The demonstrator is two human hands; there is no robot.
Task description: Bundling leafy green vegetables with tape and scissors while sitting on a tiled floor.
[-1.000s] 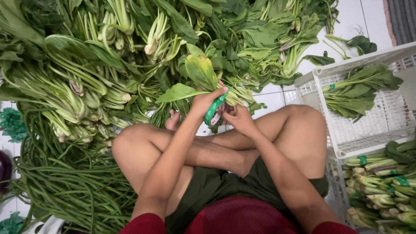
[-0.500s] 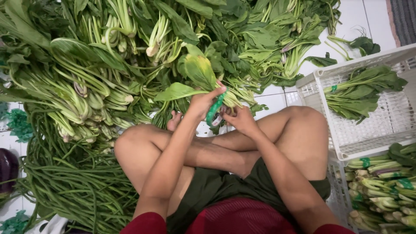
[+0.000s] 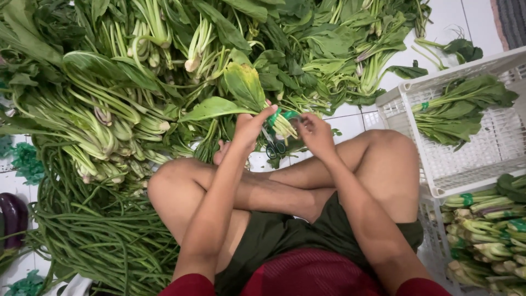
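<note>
Two hands are brought together over a small bundle of leafy greens (image 3: 249, 93) at the middle of the scene, just beyond the crossed legs. The left hand (image 3: 249, 127) is closed around the stems, and the right hand (image 3: 315, 133) is pinched on a green band (image 3: 280, 115) being wrapped at the stem end. A pair of scissors (image 3: 275, 147) is seen lying on the floor just under the hands.

Little open room is left: the far and left sides are filled by a heap of leafy vegetables (image 3: 137, 82), long beans (image 3: 93, 235) are piled near left, and a white plastic crate (image 3: 482, 159) holding one tied bunch (image 3: 460, 109) is set close on the right, with tied bundles (image 3: 487, 225) near right. Only small patches of white tile (image 3: 350, 118) are left bare between heap and crate.

Compared with half a second ago, the hands are kept in the same place, while the band is now seen stretched wider across the stems.

The bundle's long axis is laid from far left to near right, leaves pointing far left, cut stems towards the right hand.
</note>
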